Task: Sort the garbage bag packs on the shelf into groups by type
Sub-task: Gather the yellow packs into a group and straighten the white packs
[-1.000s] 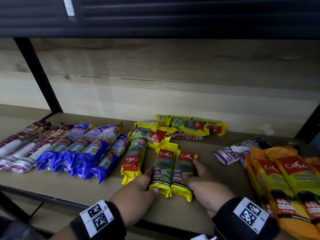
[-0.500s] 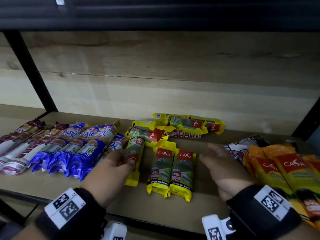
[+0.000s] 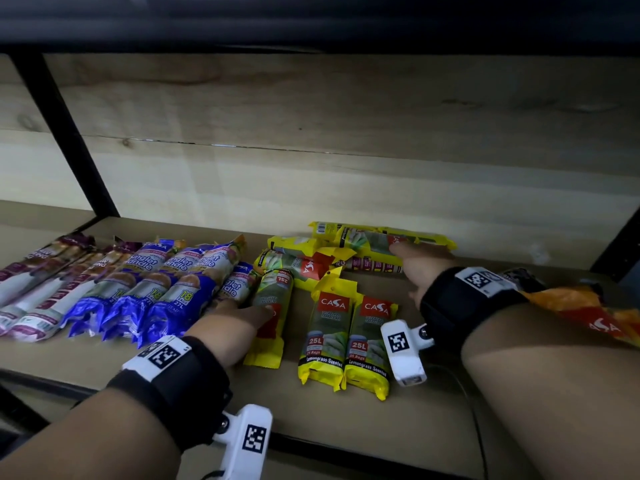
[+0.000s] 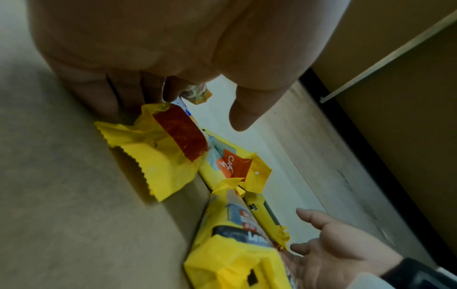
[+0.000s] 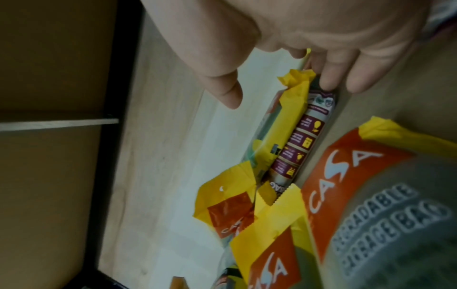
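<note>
Reaching out in two ways now, both hands have let go of the two yellow packs they were pushing together a moment ago. Those two lie side by side near the front of the shelf, with no hand on them. That pair looks done.

The left hand has slid over to the upside-down yellow pack just beside the blue packs. Its fingers lie fairly straight on the pack's end, and the thumb sticks out in the air. It touches but does not grab yet.

The right hand has gone to the back, to the yellow pile by the wall. Its fingers are loose and spread, touching the end of a purple-printed pack tucked under there. It holds nothing.

I think these loose yellow packs go next to the tidy pair. The purple packs and orange packs sit at the far sides.
</note>
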